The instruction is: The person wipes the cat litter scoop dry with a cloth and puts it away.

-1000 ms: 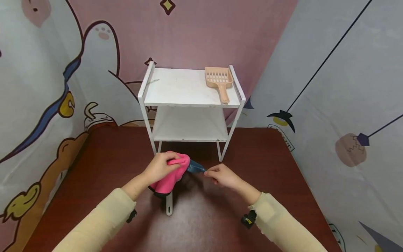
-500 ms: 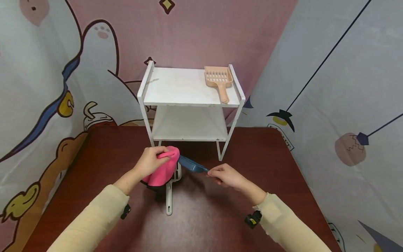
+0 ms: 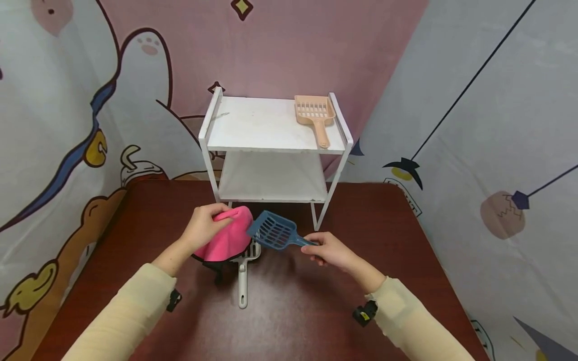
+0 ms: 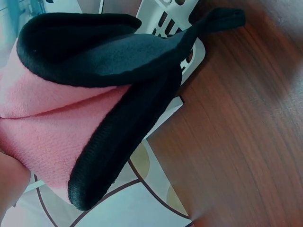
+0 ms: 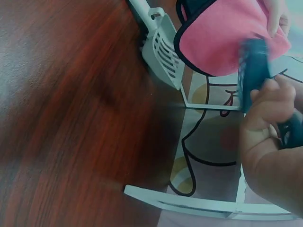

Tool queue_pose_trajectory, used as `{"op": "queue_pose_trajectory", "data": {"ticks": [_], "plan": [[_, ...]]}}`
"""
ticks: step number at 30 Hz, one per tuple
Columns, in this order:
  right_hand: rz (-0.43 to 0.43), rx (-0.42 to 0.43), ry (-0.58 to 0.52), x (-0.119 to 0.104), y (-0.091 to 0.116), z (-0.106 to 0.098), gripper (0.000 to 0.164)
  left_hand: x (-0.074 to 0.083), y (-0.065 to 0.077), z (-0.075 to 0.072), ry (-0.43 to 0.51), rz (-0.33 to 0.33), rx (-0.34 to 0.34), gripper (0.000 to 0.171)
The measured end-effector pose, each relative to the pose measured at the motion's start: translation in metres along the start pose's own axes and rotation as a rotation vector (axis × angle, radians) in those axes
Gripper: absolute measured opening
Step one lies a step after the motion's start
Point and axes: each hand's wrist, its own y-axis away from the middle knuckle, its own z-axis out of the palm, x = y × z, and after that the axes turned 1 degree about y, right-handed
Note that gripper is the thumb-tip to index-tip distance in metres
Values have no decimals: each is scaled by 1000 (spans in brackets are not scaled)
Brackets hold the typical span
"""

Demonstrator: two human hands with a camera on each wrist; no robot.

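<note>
My left hand point(image 3: 202, 228) pinches a folded pink cloth point(image 3: 228, 239) by its top. In the left wrist view the cloth point(image 4: 61, 127) shows black edging, a dark grey inner side and a black loop. The handle of a blue slotted litter scoop point(image 3: 274, 230) is in the grip of my right hand point(image 3: 328, 248). The scoop's slotted head points left and its tip comes right up to the cloth's edge. Below the cloth a white litter scoop point(image 3: 243, 286) lies on the table, its handle towards me and its head partly hidden by the cloth.
A white two-tier shelf point(image 3: 271, 125) stands at the back of the dark wooden table point(image 3: 361, 301). A beige litter scoop point(image 3: 319, 131) lies at the right of its top tier. Walls with cartoon prints point(image 3: 144, 110) rise behind and beside the table.
My left hand has moved left with the pink cloth, away from the blue scoop. The blue scoop has come out of the cloth and turned, so its slotted face now shows.
</note>
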Motion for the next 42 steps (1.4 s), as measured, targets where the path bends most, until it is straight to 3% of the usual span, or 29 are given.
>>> {"op": "queue_pose_trajectory", "data": {"ticks": [6,11,17,23,28,35,42], "plan": [[-63,49,154,12,-2,1,22,-1,-2,3,6,7,2,11],[-103,94,308,14,-4,5,25,5,-8,8,6,13,-38,11],[-74,79,349,9,-7,13,23,19,-15,19,-5,69,-139,10],[-106,96,398,6,-10,19,19,29,-19,31,-8,149,-258,10],[-136,128,419,3,-10,19,20,35,-18,35,-41,177,-366,10],[-149,114,382,1,-9,13,22,36,-16,31,-75,195,-353,11],[-150,112,346,-1,-4,6,22,29,-13,27,-51,167,-329,11]]}}
